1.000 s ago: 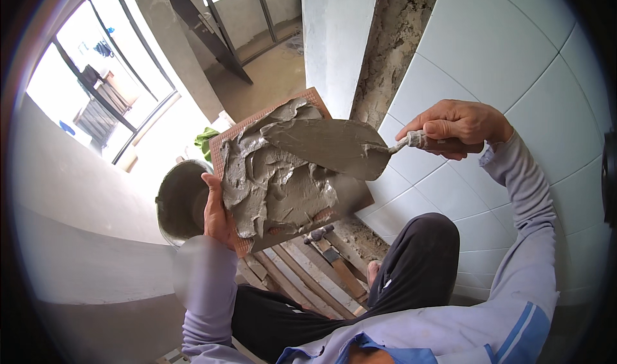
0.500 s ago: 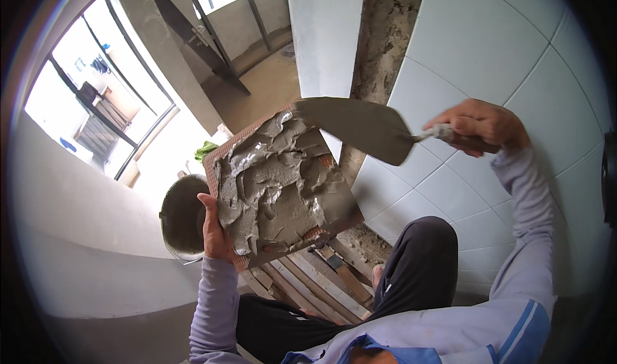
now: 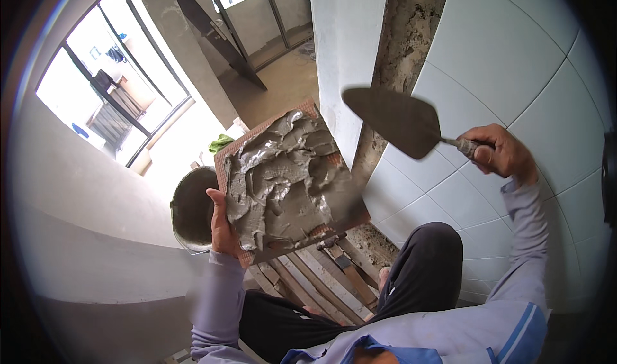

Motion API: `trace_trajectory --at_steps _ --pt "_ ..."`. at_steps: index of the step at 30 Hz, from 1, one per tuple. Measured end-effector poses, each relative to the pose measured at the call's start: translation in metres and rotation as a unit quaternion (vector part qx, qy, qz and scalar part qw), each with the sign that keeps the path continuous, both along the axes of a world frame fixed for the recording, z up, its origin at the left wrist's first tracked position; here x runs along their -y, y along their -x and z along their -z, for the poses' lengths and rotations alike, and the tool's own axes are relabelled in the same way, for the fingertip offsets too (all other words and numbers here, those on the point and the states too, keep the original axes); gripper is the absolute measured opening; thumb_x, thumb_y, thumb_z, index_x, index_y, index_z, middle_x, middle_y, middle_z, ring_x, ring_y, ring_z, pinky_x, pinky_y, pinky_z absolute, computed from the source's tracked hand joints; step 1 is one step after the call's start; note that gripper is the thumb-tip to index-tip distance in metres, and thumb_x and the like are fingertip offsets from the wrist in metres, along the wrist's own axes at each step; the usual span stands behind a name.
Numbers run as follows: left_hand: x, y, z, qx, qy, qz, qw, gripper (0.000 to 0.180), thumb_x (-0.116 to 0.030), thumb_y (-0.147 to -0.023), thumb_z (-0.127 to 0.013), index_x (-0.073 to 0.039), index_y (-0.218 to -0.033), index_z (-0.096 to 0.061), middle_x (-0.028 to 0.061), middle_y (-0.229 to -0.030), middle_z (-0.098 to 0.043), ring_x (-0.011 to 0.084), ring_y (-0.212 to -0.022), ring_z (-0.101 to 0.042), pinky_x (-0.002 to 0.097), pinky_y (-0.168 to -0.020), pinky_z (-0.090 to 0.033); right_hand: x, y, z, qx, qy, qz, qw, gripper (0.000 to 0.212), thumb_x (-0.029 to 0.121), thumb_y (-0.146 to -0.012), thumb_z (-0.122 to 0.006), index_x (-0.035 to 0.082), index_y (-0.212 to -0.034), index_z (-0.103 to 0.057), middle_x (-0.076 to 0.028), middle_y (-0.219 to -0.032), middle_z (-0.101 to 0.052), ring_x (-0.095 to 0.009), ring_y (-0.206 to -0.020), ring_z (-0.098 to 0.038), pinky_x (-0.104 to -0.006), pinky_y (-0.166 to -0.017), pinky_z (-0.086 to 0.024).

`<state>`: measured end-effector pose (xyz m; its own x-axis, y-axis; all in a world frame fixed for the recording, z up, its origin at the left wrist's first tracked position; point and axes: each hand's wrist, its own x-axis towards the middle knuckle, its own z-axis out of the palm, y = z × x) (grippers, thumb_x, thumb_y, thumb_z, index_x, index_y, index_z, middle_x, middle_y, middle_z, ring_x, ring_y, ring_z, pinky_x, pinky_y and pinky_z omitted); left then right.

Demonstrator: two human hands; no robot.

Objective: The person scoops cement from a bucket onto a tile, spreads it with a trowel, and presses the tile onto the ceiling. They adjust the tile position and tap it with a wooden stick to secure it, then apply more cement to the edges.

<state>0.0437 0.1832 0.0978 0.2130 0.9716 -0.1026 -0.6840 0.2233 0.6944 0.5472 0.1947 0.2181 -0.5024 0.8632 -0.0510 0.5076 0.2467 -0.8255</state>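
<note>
My left hand grips the lower left edge of a square tile, thumb up along its side and the other fingers hidden beneath. The tile's reddish ribbed back faces up. Wet grey mortar covers most of it in rough ridges, with bare red showing at the borders and a few spots. In my right hand is the handle of a pointed trowel, fingers wrapped round it. The blade, filmed with grey, hovers to the right of the tile, apart from it, its tip pointing left.
A bucket stands left of the tile, beside a green leafy-looking thing. Wooden planks lie below, by my legs. Pale tiles cover the right wall, with a rough bare strip along their edge. A window is at left.
The trowel has lifted off the mortar at the tile's far corner and moved right, clear of the tile. My left hand still holds the tile. The whole view has shifted slightly.
</note>
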Motion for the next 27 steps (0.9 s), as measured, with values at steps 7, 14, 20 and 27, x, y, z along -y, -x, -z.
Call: trace_trajectory --at_steps 7,14,20,27 --pt "-0.001 -0.004 0.006 -0.041 -0.003 -0.059 0.997 0.07 -0.058 -0.099 -0.041 -0.004 -0.144 -0.04 0.0097 -0.137 -0.055 0.0245 -0.12 -0.058 0.0393 -0.103 -0.048 -0.043 0.111 0.104 -0.066 -0.453 0.008 0.889 0.039 0.021 -0.085 -0.077 0.003 -0.108 -0.053 -0.01 -0.094 -0.05 -0.022 -0.071 -0.053 -0.0336 -0.062 -0.046" --pt "0.008 0.001 -0.004 -0.011 -0.025 -0.011 1.0 0.069 -0.058 -0.098 -0.042 -0.005 -0.142 -0.043 0.0095 -0.135 -0.057 0.0253 -0.117 -0.06 0.041 -0.101 -0.05 -0.07 0.134 0.135 -0.125 -0.43 -0.032 0.893 0.049 -0.005 -0.073 -0.075 0.007 -0.118 -0.057 -0.011 -0.105 -0.054 -0.031 -0.092 -0.061 -0.0398 -0.075 -0.052" --pt "0.012 -0.005 -0.012 -0.032 0.016 -0.061 0.997 0.072 -0.059 -0.097 -0.041 -0.006 -0.145 -0.038 0.0121 -0.139 -0.053 0.0284 -0.12 -0.058 0.0452 -0.101 -0.05 -0.07 0.1 0.162 -0.092 -0.438 0.015 0.894 0.043 -0.007 -0.075 -0.065 0.009 -0.114 -0.058 -0.01 -0.103 -0.054 -0.03 -0.089 -0.059 -0.0388 -0.074 -0.052" --pt "0.02 0.002 -0.021 0.058 0.01 -0.014 0.998 0.074 -0.062 -0.095 -0.042 -0.008 -0.145 -0.039 0.0153 -0.138 -0.054 0.0312 -0.118 -0.06 0.0503 -0.097 -0.053 -0.044 0.06 0.198 -0.013 -0.396 0.088 0.914 0.044 -0.004 -0.078 -0.07 0.009 -0.117 -0.056 -0.011 -0.098 -0.053 -0.028 -0.087 -0.059 -0.0382 -0.07 -0.049"
